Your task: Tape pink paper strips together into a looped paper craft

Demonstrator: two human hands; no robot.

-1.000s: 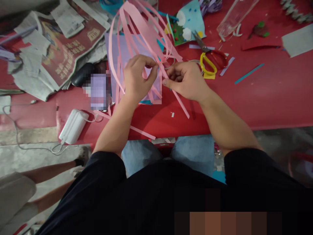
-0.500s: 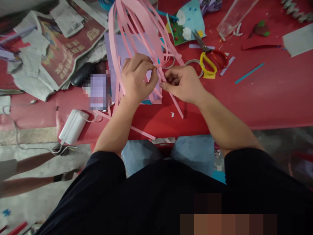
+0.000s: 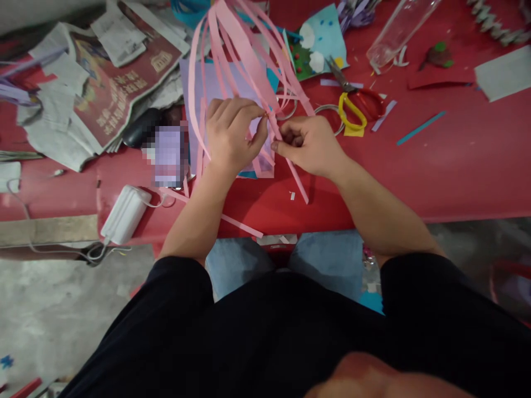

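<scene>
Long pink paper strips (image 3: 244, 55) arch down from the top of the head view and gather in front of me. Thumb and forefinger of my left hand (image 3: 234, 130) pinch together at the point where they gather; the exact bit between the fingertips is too small to make out. Just to the right, my right hand (image 3: 313, 143) has its curled fingers and thumb closed on the lower part of the strips, whose loose tail (image 3: 299, 185) hangs toward the table's front edge. Beneath the hands lies a sheet of purple paper (image 3: 261, 166).
Scissors (image 3: 352, 102) with yellow and red handles lie at right beside metal rings (image 3: 332, 113). Farther back are a decorated card (image 3: 317, 41) and a clear plastic bottle (image 3: 398, 33). At left are newspapers (image 3: 120, 88), a black mouse (image 3: 143, 127), a blurred-out phone (image 3: 169, 155) and a white power bank (image 3: 126, 214).
Both hands keep nearly the same grip, the view having shifted slightly. Another person's legs at the lower left have mostly gone out of view.
</scene>
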